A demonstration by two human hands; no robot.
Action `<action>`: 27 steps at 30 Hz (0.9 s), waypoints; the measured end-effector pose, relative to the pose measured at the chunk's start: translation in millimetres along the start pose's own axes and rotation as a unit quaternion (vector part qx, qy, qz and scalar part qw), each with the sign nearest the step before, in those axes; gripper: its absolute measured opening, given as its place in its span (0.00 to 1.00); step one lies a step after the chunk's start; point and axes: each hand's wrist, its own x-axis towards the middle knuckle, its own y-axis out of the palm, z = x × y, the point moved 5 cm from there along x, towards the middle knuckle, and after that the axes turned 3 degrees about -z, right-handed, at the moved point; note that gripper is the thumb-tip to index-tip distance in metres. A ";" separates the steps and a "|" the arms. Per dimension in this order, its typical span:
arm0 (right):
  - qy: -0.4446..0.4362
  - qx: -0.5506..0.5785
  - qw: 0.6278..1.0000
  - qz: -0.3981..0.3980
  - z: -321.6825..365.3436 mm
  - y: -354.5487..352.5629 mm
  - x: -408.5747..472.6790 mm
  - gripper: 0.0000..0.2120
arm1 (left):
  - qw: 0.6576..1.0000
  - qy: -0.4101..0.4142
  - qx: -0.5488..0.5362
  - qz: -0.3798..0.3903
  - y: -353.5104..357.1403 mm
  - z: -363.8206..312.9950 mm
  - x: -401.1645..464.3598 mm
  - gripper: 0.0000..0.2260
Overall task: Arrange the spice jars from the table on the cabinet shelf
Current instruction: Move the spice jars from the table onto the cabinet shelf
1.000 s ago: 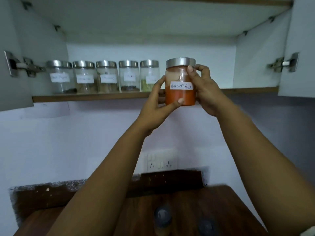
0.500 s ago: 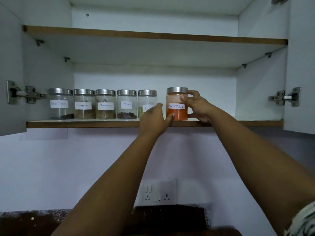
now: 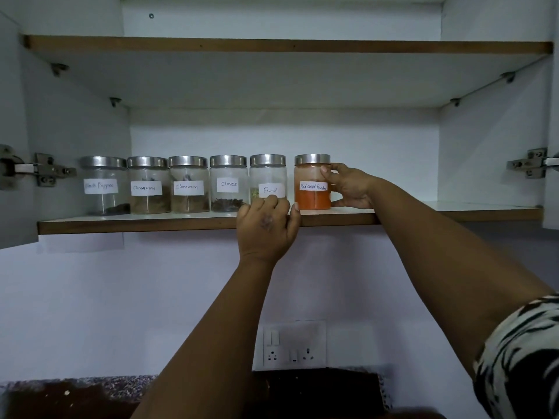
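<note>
The red chilli powder jar (image 3: 311, 198), glass with a steel lid and a white label, stands on the lower cabinet shelf (image 3: 151, 223) at the right end of a row. My right hand (image 3: 351, 189) grips it from the right side, fingers round its back and thumb low. My left hand (image 3: 266, 231) rests at the shelf's front edge with loosely curled fingers in front of the fennel jar (image 3: 267, 176); its thumb tip touches the chilli jar's lower left. Further left stand the cloves jar (image 3: 228, 189), two cinnamon jars (image 3: 188, 190) (image 3: 147, 190) and the black pepper jar (image 3: 102, 189).
To the right of the chilli jar the shelf runs bare to the cabinet wall. An upper shelf (image 3: 272, 45) spans overhead. Both doors stand open on hinges (image 3: 39, 170) (image 3: 529, 163). Below are a wall socket panel (image 3: 293, 346) and a dark counter (image 3: 302, 391).
Both hands carried the chilli jar up from below the shelf edge and set it on the shelf beside the fennel jar. My left hand has slipped down to the shelf edge.
</note>
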 end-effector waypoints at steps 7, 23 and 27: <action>0.001 -0.033 0.999 0.025 -6.2 1.5 7.9 0.35 | 1.000 0.000 -0.004 -0.017 -1.3 -1.1 -0.8 0.16; -0.004 -0.038 0.999 0.036 -6.7 2.9 7.8 0.32 | 1.000 -0.006 -0.007 -0.022 -0.9 -2.0 -2.8 0.14; -0.004 -0.045 0.998 0.038 -5.9 3.9 6.2 0.33 | 1.000 -0.008 -0.005 -0.017 -1.2 -1.8 -3.0 0.14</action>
